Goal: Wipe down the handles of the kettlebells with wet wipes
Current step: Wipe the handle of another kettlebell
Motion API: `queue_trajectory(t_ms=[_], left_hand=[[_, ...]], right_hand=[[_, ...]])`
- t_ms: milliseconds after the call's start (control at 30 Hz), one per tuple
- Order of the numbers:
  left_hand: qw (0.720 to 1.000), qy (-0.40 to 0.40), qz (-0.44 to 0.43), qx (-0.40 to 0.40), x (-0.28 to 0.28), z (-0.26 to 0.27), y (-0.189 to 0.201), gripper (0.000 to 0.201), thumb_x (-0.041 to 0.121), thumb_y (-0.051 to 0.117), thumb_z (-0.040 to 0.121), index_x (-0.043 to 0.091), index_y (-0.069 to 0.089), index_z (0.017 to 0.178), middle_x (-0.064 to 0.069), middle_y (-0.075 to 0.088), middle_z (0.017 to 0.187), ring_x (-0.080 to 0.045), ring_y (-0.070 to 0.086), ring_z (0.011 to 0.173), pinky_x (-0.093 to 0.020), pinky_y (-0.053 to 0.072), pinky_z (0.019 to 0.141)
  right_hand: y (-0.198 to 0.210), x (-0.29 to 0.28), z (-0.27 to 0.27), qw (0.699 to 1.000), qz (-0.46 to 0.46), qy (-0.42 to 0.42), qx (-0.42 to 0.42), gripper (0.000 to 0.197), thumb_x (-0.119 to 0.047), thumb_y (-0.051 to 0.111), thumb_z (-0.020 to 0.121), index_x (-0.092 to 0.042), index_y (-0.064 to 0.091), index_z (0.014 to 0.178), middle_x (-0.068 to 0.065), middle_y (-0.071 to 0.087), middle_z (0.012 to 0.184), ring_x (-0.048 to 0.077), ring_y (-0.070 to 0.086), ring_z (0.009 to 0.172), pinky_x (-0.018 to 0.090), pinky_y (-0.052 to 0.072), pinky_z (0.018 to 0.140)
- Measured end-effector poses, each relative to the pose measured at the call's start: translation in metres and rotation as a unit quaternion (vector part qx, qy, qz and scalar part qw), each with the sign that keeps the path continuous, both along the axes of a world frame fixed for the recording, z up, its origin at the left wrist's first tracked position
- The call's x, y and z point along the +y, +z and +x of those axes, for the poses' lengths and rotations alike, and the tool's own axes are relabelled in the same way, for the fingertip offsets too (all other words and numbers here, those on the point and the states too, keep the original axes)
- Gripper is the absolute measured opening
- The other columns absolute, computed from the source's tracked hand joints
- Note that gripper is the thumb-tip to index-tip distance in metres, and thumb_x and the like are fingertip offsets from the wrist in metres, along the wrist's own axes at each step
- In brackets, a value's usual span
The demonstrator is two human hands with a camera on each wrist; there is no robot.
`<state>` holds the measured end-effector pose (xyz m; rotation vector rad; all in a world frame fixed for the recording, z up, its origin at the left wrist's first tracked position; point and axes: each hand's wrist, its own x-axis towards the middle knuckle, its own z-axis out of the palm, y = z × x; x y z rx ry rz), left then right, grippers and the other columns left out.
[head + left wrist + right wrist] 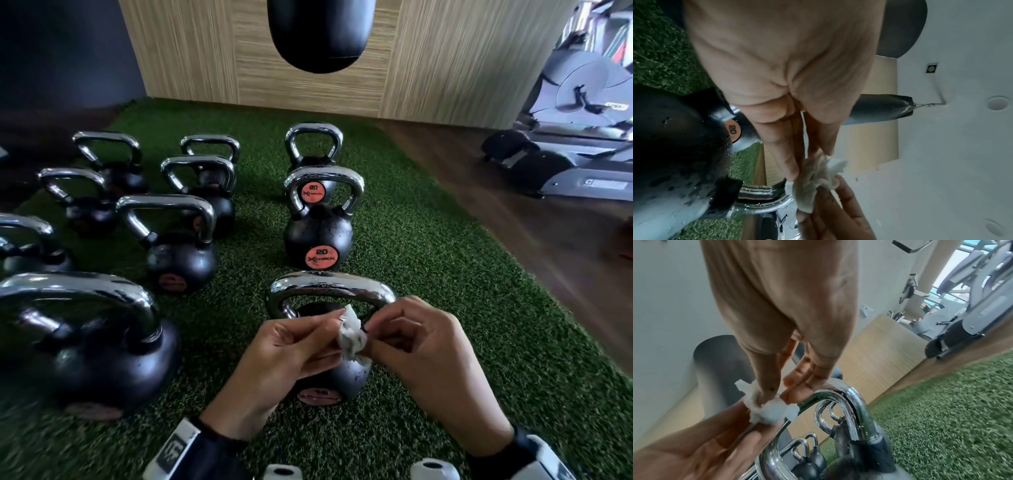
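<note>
Wet wipe [350,337] bunched and pinched between left hand [291,346] and right hand [416,346] fingertips, just over nearest kettlebell's chrome handle [330,287] on turf — soft, limp, tearable — best wrapped around slick bar's top.

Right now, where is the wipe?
In the head view the wipe is bottom centre, pinched between the left hand and right hand, just in front of the nearest kettlebell's handle.

Green artificial turf [445,308] covers the floor, with dark wood flooring [513,205] at 3 o'clock, a pale wood-panelled wall [428,61] and hanging punching bag [318,31] at 12, and exercise machines [575,113] at 2.
</note>
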<state>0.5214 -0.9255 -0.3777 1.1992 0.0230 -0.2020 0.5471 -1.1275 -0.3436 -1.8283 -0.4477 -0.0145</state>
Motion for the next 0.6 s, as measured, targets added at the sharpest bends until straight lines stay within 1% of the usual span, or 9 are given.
queue_trajectory(t_ms=[67,133,233,333,400,433,500,533,600], left_hand=[[1.0,-0.004,-0.017,-0.004,-0.002,0.001,0.001,0.04,0.032,0.079,0.083,0.018,0.076,0.12,-0.013,0.075,0.121,-0.029,0.071,0.114,-0.033,0.059,0.092],[1.0,-0.012,-0.012,-0.023,-0.006,0.002,0.002,0.039,0.034,0.082,0.083,0.018,0.077,0.118,-0.012,0.075,0.121,-0.029,0.072,0.113,-0.033,0.058,0.093],[0.998,0.017,-0.034,-0.051,-0.009,0.005,0.004,0.034,0.026,0.081,0.082,0.013,0.078,0.114,-0.015,0.075,0.118,-0.028,0.073,0.109,-0.03,0.059,0.09],[0.991,0.063,-0.069,-0.095,-0.004,0.008,0.013,0.034,0.025,0.081,0.077,0.016,0.08,0.11,-0.014,0.077,0.113,-0.024,0.075,0.104,-0.025,0.06,0.085],[0.974,0.127,0.004,-0.185,0.002,0.011,0.02,0.032,0.028,0.08,0.081,0.02,0.08,0.112,-0.008,0.078,0.112,-0.018,0.075,0.103,-0.025,0.06,0.085],[0.955,0.158,0.06,-0.242,0.005,0.012,0.023,0.029,0.027,0.079,0.085,0.019,0.079,0.113,-0.005,0.078,0.114,-0.017,0.075,0.105,-0.027,0.061,0.086],[0.892,0.195,0.2,-0.355,0.007,0.02,0.029,0.023,0.02,0.074,0.093,0.016,0.078,0.116,0.001,0.077,0.118,-0.016,0.074,0.109,-0.033,0.061,0.091],[0.853,0.204,0.273,-0.395,0.006,0.026,0.031,0.022,0.016,0.073,0.095,0.015,0.077,0.117,0.004,0.076,0.119,-0.013,0.073,0.111,-0.035,0.06,0.094],[0.786,0.2,0.387,-0.438,0.001,0.037,0.034,0.023,0.012,0.073,0.095,0.014,0.077,0.118,0.007,0.074,0.123,-0.005,0.069,0.115,-0.035,0.057,0.099]], right_hand=[[0.003,0.005,0.002,0.998,-0.008,-0.036,-0.047,0.032,-0.016,0.095,0.062,-0.027,0.069,0.077,-0.003,0.067,0.087,0.016,0.071,0.075,0.033,0.062,0.069],[0.005,0.011,0.004,0.985,-0.077,-0.084,-0.129,0.034,-0.02,0.095,0.063,-0.031,0.066,0.078,-0.007,0.059,0.091,0.012,0.064,0.077,0.025,0.058,0.067],[0.005,0.012,0.005,0.972,-0.106,-0.101,-0.183,0.039,-0.026,0.093,0.066,-0.033,0.068,0.094,-0.009,0.052,0.103,0.005,0.058,0.091,0.012,0.049,0.072],[-0.001,0.0,0.007,0.981,-0.089,-0.06,-0.164,0.059,-0.053,0.082,0.072,-0.042,0.058,0.124,-0.011,0.047,0.124,0.006,0.052,0.116,0.019,0.048,0.087],[-0.015,-0.008,0.012,0.986,-0.048,-0.086,-0.137,0.066,-0.058,0.073,0.074,-0.045,0.05,0.135,-0.014,0.045,0.133,0.006,0.049,0.123,0.028,0.047,0.091],[-0.025,-0.01,0.017,0.987,-0.029,-0.112,-0.108,0.069,-0.053,0.074,0.073,-0.048,0.046,0.136,-0.016,0.046,0.134,0.007,0.05,0.123,0.032,0.048,0.092],[-0.048,-0.007,0.027,0.991,0.018,-0.13,-0.004,0.075,-0.043,0.079,0.068,-0.048,0.045,0.135,-0.013,0.052,0.136,0.011,0.053,0.123,0.041,0.049,0.096],[-0.06,-0.003,0.031,0.991,0.052,-0.116,0.05,0.077,-0.041,0.082,0.065,-0.045,0.047,0.134,-0.01,0.059,0.133,0.013,0.057,0.122,0.041,0.051,0.097],[-0.084,0.009,0.041,0.984,0.102,-0.097,0.11,0.07,-0.044,0.088,0.061,-0.036,0.06,0.125,-0.007,0.072,0.118,0.013,0.067,0.113,0.034,0.056,0.09]])
